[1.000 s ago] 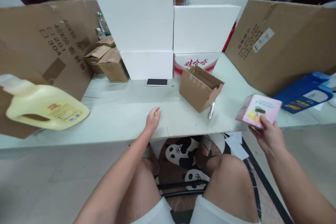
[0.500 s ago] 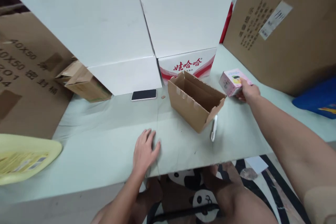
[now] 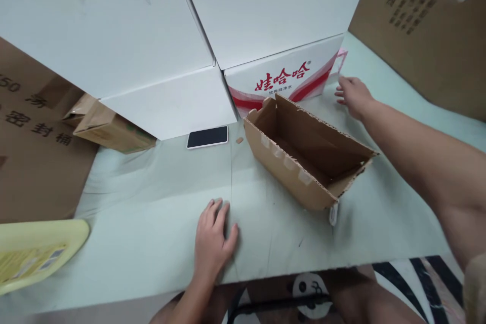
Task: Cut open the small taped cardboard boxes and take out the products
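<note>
My left hand (image 3: 213, 238) lies on the pale green tabletop (image 3: 152, 243) with its fingers apart and nothing in them. Farther off, my right hand (image 3: 355, 97) is stretched out at the right end of the white carton with red lettering (image 3: 283, 81). Its fingers are loosely curled, with nothing visible in them. Just beyond them, a strip of the small pink box (image 3: 343, 61) shows; the carton hides most of it. Between my hands stands an open-topped brown cardboard box (image 3: 288, 164). From under its near corner pokes the end of a slim white object (image 3: 333, 214).
A phone (image 3: 207, 137) lies before the white panels (image 3: 170, 104), close to a small brown scrap (image 3: 239, 140). At left are a small carton (image 3: 114, 129), a large brown carton (image 3: 38, 162) and a yellow container (image 3: 45, 253). Another big brown carton (image 3: 429, 45) borders the right side.
My right hand has carried the pink box away from me, to the white carton's right end, and let go of it. My left hand stays on the tabletop. The view has tilted down.
</note>
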Motion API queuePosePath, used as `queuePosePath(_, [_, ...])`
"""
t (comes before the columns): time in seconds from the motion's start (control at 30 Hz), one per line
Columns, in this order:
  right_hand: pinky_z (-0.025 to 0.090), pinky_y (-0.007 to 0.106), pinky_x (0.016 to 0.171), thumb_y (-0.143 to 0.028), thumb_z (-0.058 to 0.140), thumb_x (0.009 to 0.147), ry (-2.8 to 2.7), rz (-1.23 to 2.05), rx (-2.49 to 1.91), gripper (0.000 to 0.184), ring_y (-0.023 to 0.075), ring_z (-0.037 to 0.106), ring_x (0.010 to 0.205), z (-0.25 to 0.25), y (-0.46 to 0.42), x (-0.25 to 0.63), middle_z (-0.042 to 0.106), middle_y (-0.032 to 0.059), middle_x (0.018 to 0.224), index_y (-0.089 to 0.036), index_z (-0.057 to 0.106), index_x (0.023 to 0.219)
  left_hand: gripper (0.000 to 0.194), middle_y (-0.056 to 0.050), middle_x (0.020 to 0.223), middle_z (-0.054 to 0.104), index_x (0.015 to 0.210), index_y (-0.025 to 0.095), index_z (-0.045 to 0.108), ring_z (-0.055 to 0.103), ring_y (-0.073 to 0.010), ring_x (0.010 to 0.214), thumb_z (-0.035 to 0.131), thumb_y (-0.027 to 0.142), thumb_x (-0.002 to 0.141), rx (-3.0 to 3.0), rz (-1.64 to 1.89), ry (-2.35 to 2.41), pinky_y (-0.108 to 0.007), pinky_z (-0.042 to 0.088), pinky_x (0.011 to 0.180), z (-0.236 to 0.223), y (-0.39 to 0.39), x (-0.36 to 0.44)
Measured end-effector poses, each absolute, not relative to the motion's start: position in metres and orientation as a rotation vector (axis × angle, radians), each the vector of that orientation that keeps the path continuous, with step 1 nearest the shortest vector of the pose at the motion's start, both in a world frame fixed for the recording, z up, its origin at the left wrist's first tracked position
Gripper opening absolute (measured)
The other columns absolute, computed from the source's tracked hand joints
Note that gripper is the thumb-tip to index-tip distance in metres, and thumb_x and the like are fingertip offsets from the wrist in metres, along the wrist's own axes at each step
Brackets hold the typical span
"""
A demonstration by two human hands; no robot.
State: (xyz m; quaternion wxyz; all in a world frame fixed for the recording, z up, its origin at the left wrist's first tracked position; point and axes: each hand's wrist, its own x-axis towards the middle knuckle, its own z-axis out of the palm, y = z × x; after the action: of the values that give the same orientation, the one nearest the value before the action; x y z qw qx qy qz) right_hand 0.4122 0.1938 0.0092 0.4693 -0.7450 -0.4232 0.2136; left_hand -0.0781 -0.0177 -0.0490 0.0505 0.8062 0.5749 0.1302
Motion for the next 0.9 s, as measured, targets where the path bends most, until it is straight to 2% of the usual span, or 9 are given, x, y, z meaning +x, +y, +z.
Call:
queuePosePath(0.13, [0.051, 0.033, 0.072, -0.051, 0.046, 0.095, -1.126, 0.526, -1.680, 0.040, 0.0172, 0.062, 0.088, 0.053, 0.083, 0.385, 0.062, 0.0128, 0.114, -0.019, 0.059, 0.117, 0.048, -0.018, 0.142, 0.063, 0.133, 0.016, 0.065, 0.052, -0.0379, 0.140, 0.048, 0.038, 0.095, 2.452, 0.408, 1.741, -0.058, 0.045, 0.116, -0.046, -0.017, -0.073])
queuePosePath(0.2, [0.052, 0.045, 0.091, -0.059, 0.061, 0.087, -1.605, 0.300, -1.517, 0.046, 0.0273, 0.062, 0.110, 0.078, 0.029, 0.368, 0.063, 0.0128, 0.124, -0.026, 0.063, 0.119, 0.049, -0.019, 0.142, 0.062, 0.133, 0.014, 0.066, 0.051, -0.0385, 0.141, 0.048, 0.039, 0.095, 2.449, 0.389, 1.740, -0.057, 0.044, 0.117, -0.041, -0.017, -0.069])
queuePosePath(0.23, [0.047, 0.051, 0.101, -0.061, 0.067, 0.083, -1.881, 0.183, -1.445, 0.051, 0.0324, 0.059, 0.122, 0.088, 0.009, 0.359, 0.063, 0.0127, 0.130, -0.029, 0.064, 0.122, 0.050, -0.019, 0.143, 0.062, 0.133, 0.013, 0.066, 0.050, -0.0389, 0.141, 0.048, 0.039, 0.095, 2.444, 0.376, 1.743, -0.057, 0.043, 0.118, -0.038, -0.017, -0.067])
queuePosePath(0.3, [0.042, 0.056, 0.108, -0.058, 0.073, 0.080, -2.327, 0.014, -1.403, 0.055, 0.0382, 0.051, 0.135, 0.103, -0.013, 0.338, 0.064, 0.0124, 0.135, -0.031, 0.063, 0.127, 0.051, -0.020, 0.144, 0.061, 0.133, 0.011, 0.066, 0.049, -0.0393, 0.142, 0.048, 0.039, 0.094, 2.427, 0.356, 1.750, -0.056, 0.041, 0.119, -0.033, -0.018, -0.063])
queuePosePath(0.4, [0.052, 0.044, 0.085, -0.047, 0.070, 0.085, -2.592, -0.070, -1.658, 0.035, 0.0358, 0.059, 0.122, 0.113, -0.012, 0.308, 0.069, 0.0139, 0.116, -0.024, 0.067, 0.111, 0.049, -0.018, 0.144, 0.061, 0.133, 0.014, 0.066, 0.049, -0.0383, 0.142, 0.049, 0.039, 0.094, 2.406, 0.363, 1.769, -0.054, 0.040, 0.119, -0.027, -0.021, -0.059])
queuePosePath(0.5, [0.047, 0.034, 0.065, -0.044, 0.070, 0.085, -2.605, -0.137, -1.861, 0.023, 0.0292, 0.065, 0.100, 0.118, -0.009, 0.296, 0.067, 0.0116, 0.099, -0.022, 0.065, 0.092, 0.047, -0.017, 0.144, 0.061, 0.132, 0.018, 0.066, 0.049, -0.0370, 0.142, 0.048, 0.038, 0.093, 2.380, 0.404, 1.777, -0.052, 0.040, 0.119, -0.025, -0.025, -0.057])
queuePosePath(0.63, [0.043, 0.033, 0.063, -0.050, 0.066, 0.088, -2.342, -0.314, -1.926, 0.028, 0.0253, 0.064, 0.089, 0.123, -0.040, 0.325, 0.063, 0.0083, 0.093, -0.024, 0.057, 0.085, 0.046, -0.016, 0.145, 0.061, 0.131, 0.019, 0.066, 0.048, -0.0363, 0.142, 0.047, 0.038, 0.093, 2.359, 0.448, 1.770, -0.051, 0.039, 0.119, -0.026, -0.028, -0.058])
queuePosePath(0.77, [0.040, 0.035, 0.064, -0.059, 0.062, 0.088, -2.029, -0.445, -2.008, 0.039, 0.0266, 0.060, 0.082, 0.122, -0.074, 0.389, 0.060, 0.0087, 0.087, -0.027, 0.044, 0.076, 0.047, -0.019, 0.145, 0.060, 0.131, 0.016, 0.066, 0.048, -0.0381, 0.142, 0.047, 0.037, 0.093, 2.359, 0.475, 1.751, -0.053, 0.037, 0.119, -0.028, -0.027, -0.059])
queuePosePath(0.9, [0.035, 0.038, 0.063, -0.053, 0.072, 0.081, -1.861, -0.407, -2.159, 0.046, 0.0278, 0.054, 0.077, 0.112, -0.062, 0.443, 0.056, 0.0098, 0.082, -0.029, 0.034, 0.071, 0.047, -0.020, 0.143, 0.061, 0.131, 0.016, 0.066, 0.048, -0.0395, 0.142, 0.049, 0.037, 0.092, 2.371, 0.481, 1.750, -0.056, 0.038, 0.119, -0.030, -0.025, -0.060])
